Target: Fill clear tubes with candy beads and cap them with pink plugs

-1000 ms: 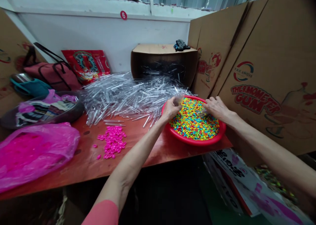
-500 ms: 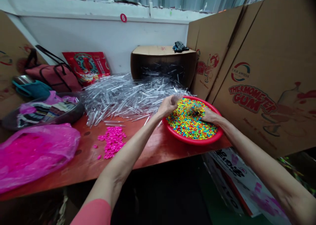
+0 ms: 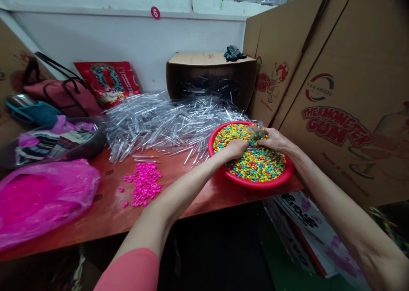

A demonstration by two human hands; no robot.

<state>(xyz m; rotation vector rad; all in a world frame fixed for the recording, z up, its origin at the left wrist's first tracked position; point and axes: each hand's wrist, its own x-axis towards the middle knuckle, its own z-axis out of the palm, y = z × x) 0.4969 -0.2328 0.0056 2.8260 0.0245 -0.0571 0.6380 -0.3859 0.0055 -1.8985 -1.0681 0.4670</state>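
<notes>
A red basin (image 3: 255, 183) full of small multicoloured candies (image 3: 263, 165) sits at the table's right side. My left hand (image 3: 237, 149) is closed low over the candies; a clear tube end (image 3: 254, 148) shows just past its fingers. Across from it, my right hand (image 3: 274, 139) is curled at the basin's far right, with a blurred handful of candies at its fingertips. Motion smears those fingers in part. Behind the basin lies a big pile of clear plastic tubes (image 3: 153, 118). Small pink caps (image 3: 145, 184) are scattered left of my left forearm.
A pink plastic bag (image 3: 47, 197) and a dark basin (image 3: 99, 144) with cloth lie on the left, near a red bag (image 3: 60, 97). An open carton (image 3: 191, 60) with gloves (image 3: 234, 53) on top stands behind the tubes. Tall cartons (image 3: 338, 69) wall the right side.
My left hand has moved from the basin's far left rim down and right, over the candies. My right hand has risen slightly toward the far right rim. The view has shifted a little.
</notes>
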